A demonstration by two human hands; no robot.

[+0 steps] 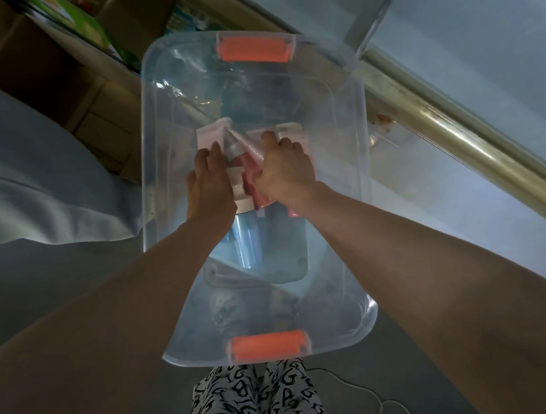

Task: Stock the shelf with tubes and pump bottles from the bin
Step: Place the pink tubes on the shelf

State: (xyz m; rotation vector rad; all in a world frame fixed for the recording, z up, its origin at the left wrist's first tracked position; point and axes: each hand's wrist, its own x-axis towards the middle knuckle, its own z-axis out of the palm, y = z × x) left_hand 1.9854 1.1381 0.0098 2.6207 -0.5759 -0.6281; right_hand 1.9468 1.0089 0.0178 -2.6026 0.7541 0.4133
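A clear plastic bin (354, 173) with orange handles stands on the floor below me. Inside lie pink tubes (212, 134) and pump bottles, one pink with a white pump (240, 190), one blue (247, 245). Both my hands reach into the bin. My left hand (208, 182) lies with fingers extended against the left pink tube and the pink bottle. My right hand (283, 168) curls its fingers over the pink tubes on the right. What each hand actually holds is partly hidden.
A metal shelf rail (438, 116) runs diagonally at the right, with a pale shelf surface (481, 40) beyond. Cardboard boxes (55, 70) stand at the upper left, grey fabric (31, 181) at the left. A white cord (378, 402) lies on the floor near my patterned trousers.
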